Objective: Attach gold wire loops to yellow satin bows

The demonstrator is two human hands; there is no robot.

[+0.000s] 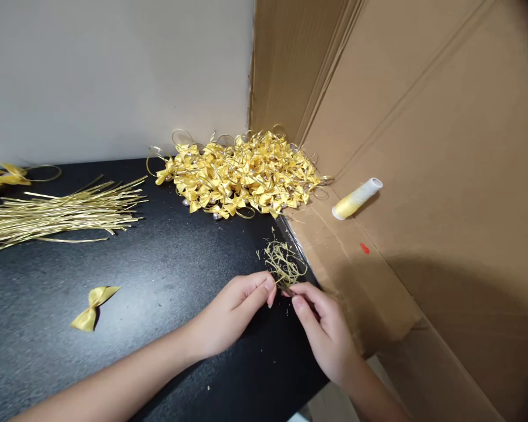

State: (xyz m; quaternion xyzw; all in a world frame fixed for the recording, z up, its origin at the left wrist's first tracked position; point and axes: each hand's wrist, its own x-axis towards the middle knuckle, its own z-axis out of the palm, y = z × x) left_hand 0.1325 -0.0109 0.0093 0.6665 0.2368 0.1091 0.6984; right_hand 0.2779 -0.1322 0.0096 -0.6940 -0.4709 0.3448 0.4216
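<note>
My left hand (250,296) is closed in a pinch, with a short bit of gold wire showing at its fingertips. My right hand (319,322) is closed on a small dark object, mostly covered by the fingers, whose kind I cannot make out. The fingertips of both hands come close together, just in front of a loose heap of thin gold wire scraps (284,264). To the left on the black tabletop (167,269) lies one gold ribbon bow (92,308). A bundle of straight gold wires (66,211) rests farther back on the left.
A large pile of gold bows with wire loops and small silvery bells (242,176) sits against the wall and cardboard (422,146). Right of it, a yellow-and-white tube (357,199) lies on the cardboard near a red spot (365,248). More bows (9,174) lie far left.
</note>
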